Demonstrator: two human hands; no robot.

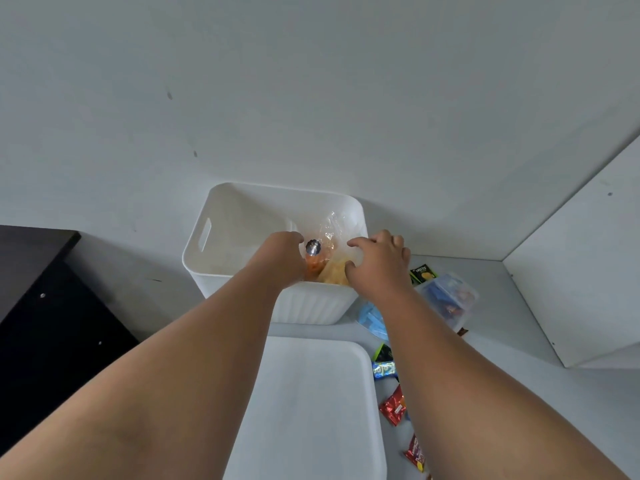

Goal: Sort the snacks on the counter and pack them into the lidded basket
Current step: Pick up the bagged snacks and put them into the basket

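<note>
A white plastic basket (242, 216) stands against the wall on the grey counter. Both my hands reach into it. My left hand (282, 258) grips an orange bottle (313, 259) with a silver cap, standing in the basket. My right hand (377, 259) has its fingers curled on a clear bag of yellow snacks (334, 271) beside the bottle. The basket's white lid (311, 403) lies flat in front of the basket. Loose snacks lie to the right: a red packet (393, 407), a blue packet (382, 369) and another red one (415, 452).
A clear tub of wrapped sweets (448, 299) and a blue bag (372, 320) sit right of the basket, with a green-and-black sachet (422, 273) behind. A white panel (581, 271) walls off the right. A dark cabinet (45, 306) stands at the left.
</note>
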